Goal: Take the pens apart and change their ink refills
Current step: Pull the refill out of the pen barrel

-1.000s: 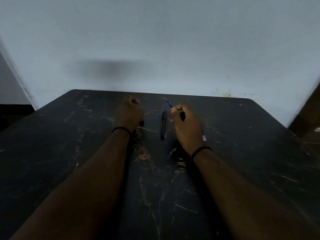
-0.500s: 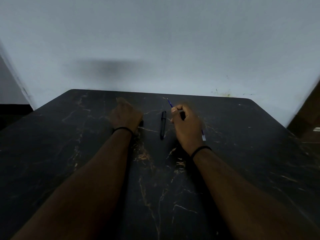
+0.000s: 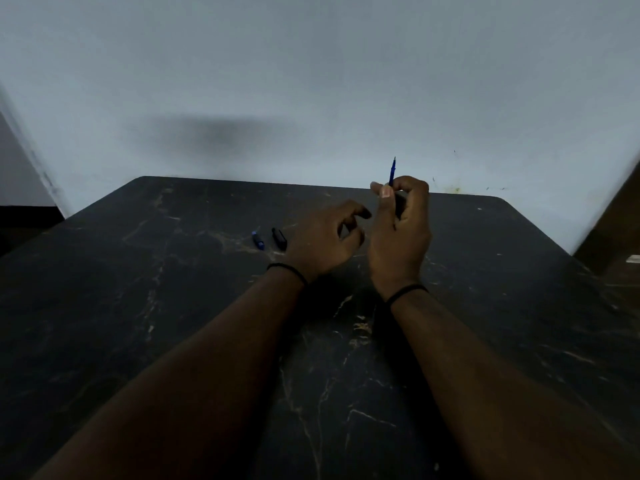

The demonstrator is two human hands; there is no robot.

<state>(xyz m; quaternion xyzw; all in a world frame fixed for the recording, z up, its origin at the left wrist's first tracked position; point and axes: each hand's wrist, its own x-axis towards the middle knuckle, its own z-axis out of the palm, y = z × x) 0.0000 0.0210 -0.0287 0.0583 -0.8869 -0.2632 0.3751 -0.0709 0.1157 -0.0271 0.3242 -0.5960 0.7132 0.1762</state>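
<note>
My right hand (image 3: 398,233) grips the blue refill (image 3: 392,172) pointing up, and my open left hand (image 3: 325,237) sits just left of it, nearer the caps (image 3: 279,239).

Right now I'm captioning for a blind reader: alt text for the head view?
A right hand holds a blue refill upright above a dark marble table; the open left hand reaches toward it, beside two small pen pieces.

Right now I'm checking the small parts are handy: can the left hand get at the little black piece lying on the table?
Probably yes. The left hand is open and empty, and the black piece lies uncovered just beside its wrist, next to the blue piece, with nothing between them.
</note>
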